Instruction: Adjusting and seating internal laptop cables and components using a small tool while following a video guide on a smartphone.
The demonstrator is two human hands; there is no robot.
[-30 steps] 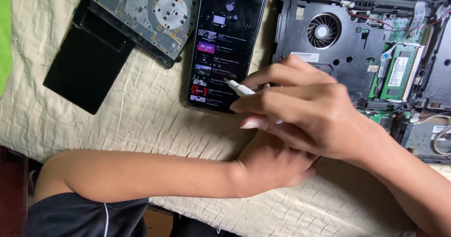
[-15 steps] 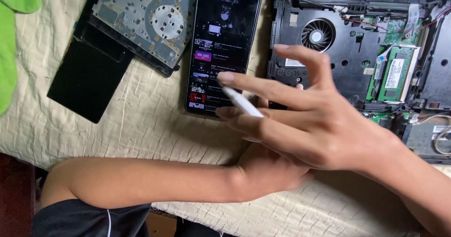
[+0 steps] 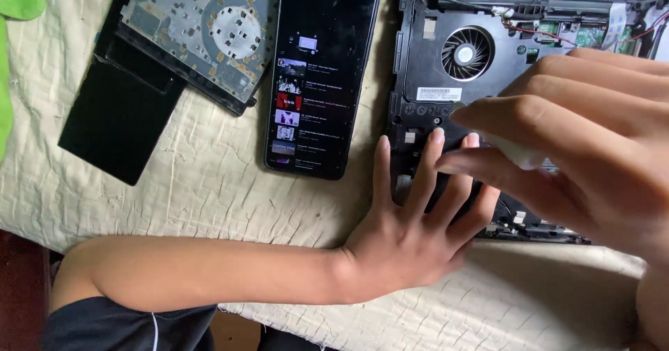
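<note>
Both hands work over an opened laptop base (image 3: 488, 65) lying on a cream quilted cloth (image 3: 209, 184). Left hand (image 3: 411, 232) lies flat, palm down, fingers (image 3: 382, 166) spread and pointing away from the person, tips resting on the near left corner of the laptop base; it grips nothing. Right hand (image 3: 578, 149) hovers close to the camera, fingers stretched leftward, pinching a small white stick (image 3: 519, 154) between thumb and forefinger; its long axis runs left to right, mostly hidden. A white rectangular label (image 3: 439, 94) sits just below the round fan (image 3: 467, 53). Left of the laptop base lies a phone (image 3: 322, 79), long axis away from the person, its dark screen showing a column of small thumbnails. Further left, a disc drive (image 3: 202, 34) rests tilted on a black slab (image 3: 115, 121)
</note>
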